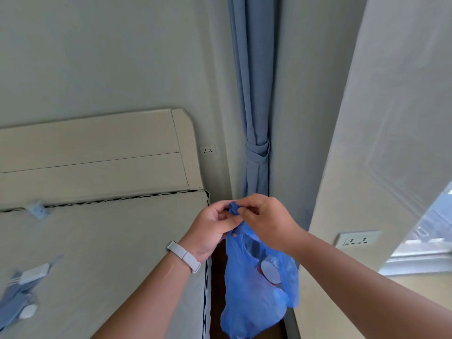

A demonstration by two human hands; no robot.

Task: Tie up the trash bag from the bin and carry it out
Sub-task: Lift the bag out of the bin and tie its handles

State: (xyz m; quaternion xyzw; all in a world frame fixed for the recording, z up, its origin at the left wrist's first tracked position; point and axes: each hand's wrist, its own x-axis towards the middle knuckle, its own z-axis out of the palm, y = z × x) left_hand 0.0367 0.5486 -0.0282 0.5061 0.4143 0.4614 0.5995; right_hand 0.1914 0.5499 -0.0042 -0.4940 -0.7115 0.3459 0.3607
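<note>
While we look down past both forearms, the scene runs like this from left to right:

Bed: one mattress (102,253) fills the left side, with one pale headboard (93,152) behind it against the wall; we count a few small clips on straps along its edge, too blurred to number exactly.

Wristband: one white band (184,256) on our left wrist.

Left hand: our left hand (210,228) has its fingers closed together, pinching the gathered top of the bag from the left.

Knot: one small blue twist (234,208) sits between the two hands. We judge it a knot being worked, though we cannot tell if it is pulled tight yet.

Trash bag: one blue bag (259,289) hangs free below the hands, between the bed's side and the wall on the right. It is clear of any bin, and no bin is in view. Some rubbish shows dimly through the plastic.

Right hand: our right hand (266,216) has its fingertips clamped on the same twist from the right.

Curtain: one blue curtain (254,94), tied back, in the corner.

Sockets: two wall plates, one by the headboard (208,150), one on the right wall (357,239).

Progress: the bag is out and the tying is nearly done, we reckon. Carrying it out is all left.
</note>
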